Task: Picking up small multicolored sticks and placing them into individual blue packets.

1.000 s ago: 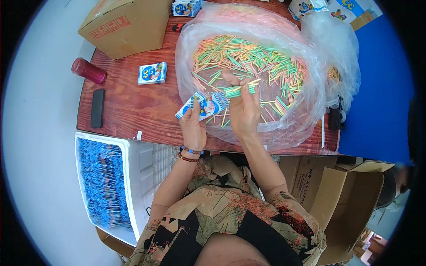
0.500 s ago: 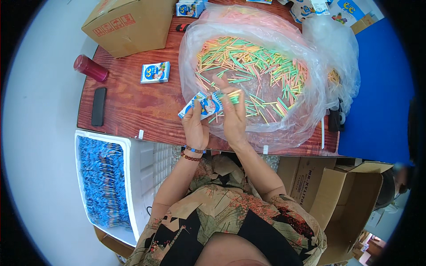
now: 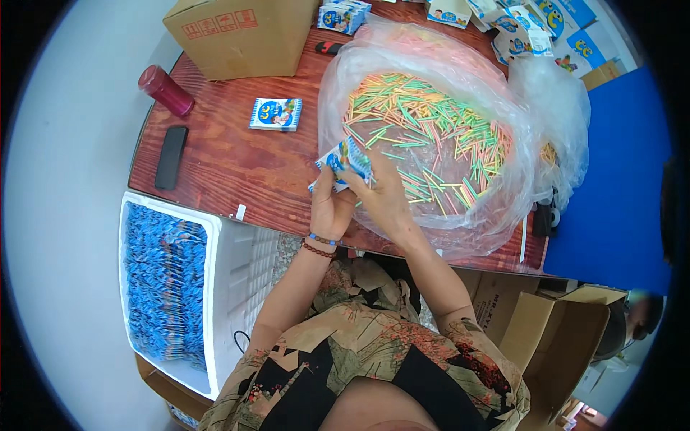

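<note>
The small blue-and-white packet [image 3: 343, 164] sits between my 2 hands at the near edge of the clear plastic bag [image 3: 460, 129], above the front part of the wooden worktop [image 3: 223, 165]. My left hand [image 3: 329, 208] grips the packet from below, fingers curled around its lower end; my right hand [image 3: 384, 201] closes over its right side, fingers pinching the packet, and I cannot tell whether any stick is held with it. 2 bead bracelets [image 3: 320, 244] circle my left wrist. Just beyond my right hand, the bag lies open and spread wide, holding a heap of thin coloured sticks [image 3: 424, 136] in green, yellow, orange and pink. A second packet [image 3: 275, 113] of the same kind lies flat on the worktop to the left of the bag, well apart from my hands. Farther left are a dark red cylindrical bottle [image 3: 165, 90] on its side and a black flat device [image 3: 171, 156]. A cardboard box [image 3: 241, 32] stands at the far edge, with more packets [image 3: 343, 16] beside it and others at the far right [image 3: 532, 25]. Left of me, below the worktop, a white foam box [image 3: 223, 287] holds rows of blue packets [image 3: 162, 280]. Open cardboard boxes [image 3: 553, 330] stand at my right.
</note>
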`<move>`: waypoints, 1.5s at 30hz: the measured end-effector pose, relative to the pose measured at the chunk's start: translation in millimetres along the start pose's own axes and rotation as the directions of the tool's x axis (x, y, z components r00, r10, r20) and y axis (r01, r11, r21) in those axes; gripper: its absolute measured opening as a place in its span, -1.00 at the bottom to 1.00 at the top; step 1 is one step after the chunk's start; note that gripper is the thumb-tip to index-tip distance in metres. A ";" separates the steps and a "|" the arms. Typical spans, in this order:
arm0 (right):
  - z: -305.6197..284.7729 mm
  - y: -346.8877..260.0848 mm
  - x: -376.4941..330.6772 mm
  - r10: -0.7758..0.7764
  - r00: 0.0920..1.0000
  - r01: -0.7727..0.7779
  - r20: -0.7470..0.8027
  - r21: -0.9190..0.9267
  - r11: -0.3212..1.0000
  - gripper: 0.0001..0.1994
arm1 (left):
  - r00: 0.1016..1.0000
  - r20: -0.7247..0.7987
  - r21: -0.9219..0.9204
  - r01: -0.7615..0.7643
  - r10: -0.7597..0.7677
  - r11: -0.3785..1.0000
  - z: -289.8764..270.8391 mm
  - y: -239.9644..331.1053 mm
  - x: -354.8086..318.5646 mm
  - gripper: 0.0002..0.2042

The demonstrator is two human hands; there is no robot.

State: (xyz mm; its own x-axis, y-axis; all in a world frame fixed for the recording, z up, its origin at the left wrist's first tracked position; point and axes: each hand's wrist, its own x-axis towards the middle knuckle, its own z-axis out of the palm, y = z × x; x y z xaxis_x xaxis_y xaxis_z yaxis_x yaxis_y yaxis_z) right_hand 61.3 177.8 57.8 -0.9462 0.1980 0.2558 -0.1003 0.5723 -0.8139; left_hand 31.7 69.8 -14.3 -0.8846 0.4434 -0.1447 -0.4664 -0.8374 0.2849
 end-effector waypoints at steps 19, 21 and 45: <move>72.8 -2.1 99.2 -0.020 0.971 -0.035 0.239 0.224 0.974 -0.69 | 0.904 -0.124 0.177 -0.385 0.409 0.906 -26.5 79.7 9.8 -0.76; 91.9 4.9 126.4 0.012 0.939 -0.128 0.343 0.318 0.940 -0.67 | 0.710 -0.222 0.546 -0.477 0.668 0.689 -20.7 86.1 10.8 -0.72; 6.7 64.8 21.8 0.088 0.990 -0.061 0.113 -0.221 0.973 -0.69 | 0.844 0.420 0.753 -0.120 0.333 -0.647 -32.4 58.9 3.1 -0.80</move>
State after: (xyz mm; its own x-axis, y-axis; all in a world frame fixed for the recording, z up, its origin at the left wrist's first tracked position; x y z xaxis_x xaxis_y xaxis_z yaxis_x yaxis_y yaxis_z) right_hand 32.1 213.9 7.1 -0.9802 0.1561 0.1221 0.0286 0.7209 -0.6924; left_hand 1.3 11.5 -28.7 -0.8998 0.2301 0.3707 0.4116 0.7296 0.5462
